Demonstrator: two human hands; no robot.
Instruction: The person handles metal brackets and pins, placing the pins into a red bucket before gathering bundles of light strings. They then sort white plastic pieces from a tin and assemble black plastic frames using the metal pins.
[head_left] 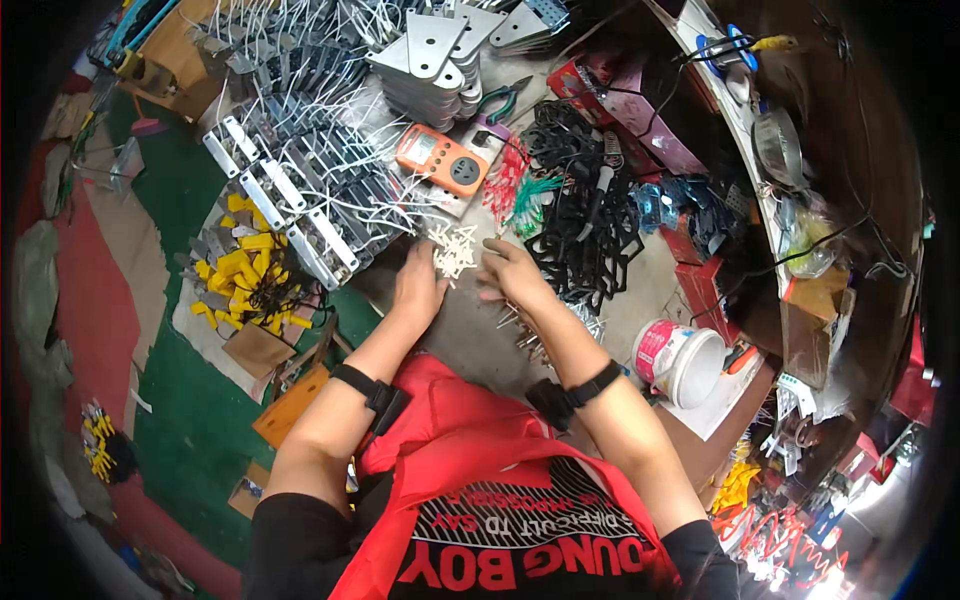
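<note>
A small heap of cream-white plastic pieces [456, 250] lies on the grey bench [455, 335] between my hands. My left hand [417, 285] rests along the heap's left side, its fingers stretched forward and nothing seen in it. On the other side, my right hand [513, 272] has its fingers apart and slightly bent, a little away from the pieces. Just beyond the heap sits an orange meter with a socket [443, 160]. Bundles of red wires [507, 180] and green wires [533, 203] lie beyond my right hand.
Metal units with white wires [290, 190] are stacked at the left, above yellow-ended parts [240, 275]. Grey metal plates [435, 50] and pliers [505, 98] lie at the back. Black cables [580, 220] and a white bucket [697, 370] are at the right.
</note>
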